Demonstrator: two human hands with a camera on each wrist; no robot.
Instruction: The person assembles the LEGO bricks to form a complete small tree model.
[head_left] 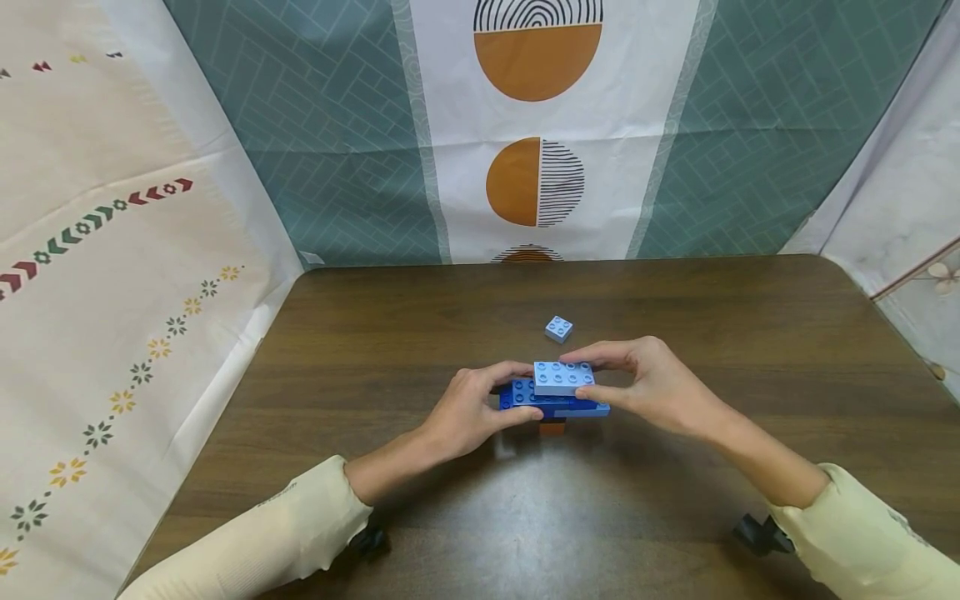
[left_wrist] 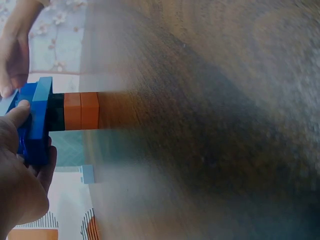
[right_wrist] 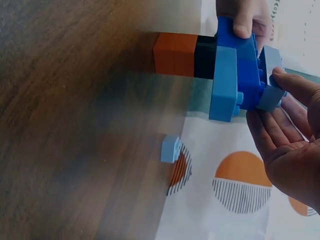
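Observation:
A toy brick stack stands on the table, with orange bricks (right_wrist: 175,54) at its base and a very dark brick (right_wrist: 205,57) above them. Wider blue bricks (head_left: 522,392) form the upper layers, reaching out past both sides of the column. My left hand (head_left: 467,412) grips their left end between thumb and fingers. Between thumb and fingers, my right hand (head_left: 656,390) pinches a pale blue eight-stud brick (head_left: 558,379). In the right wrist view this brick is slightly tilted against the studs of the dark blue layer, right at them.
Behind the stack, a small pale blue four-stud brick (head_left: 558,328) lies on the brown wooden table (head_left: 390,325). Patterned cloths (head_left: 337,167) hang beyond the table's far edge and along its sides. Black objects (head_left: 761,533) show near both sleeves.

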